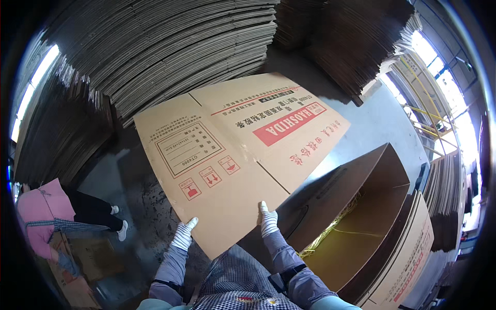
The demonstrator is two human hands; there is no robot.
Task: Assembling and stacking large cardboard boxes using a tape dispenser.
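A large flattened cardboard box (235, 150), brown with red and black print, is held out in front of me, tilted up from the floor. My left hand (184, 231), in a pale glove, grips its near left edge with the thumb on top. My right hand (267, 217), gloved too, pinches the near right edge, thumb on the printed face. The fingers of both hands are hidden under the sheet. Just right of my right hand stands an open cardboard box (377, 217) with yellow strapping (330, 232) inside it.
Tall stacks of flat cardboard (181, 46) rise ahead, with another stack (51, 119) at left and one (356, 41) at far right. A person in pink (49, 206) bends over cardboard at the lower left. Printed flat boxes (408, 253) lean beyond the open box.
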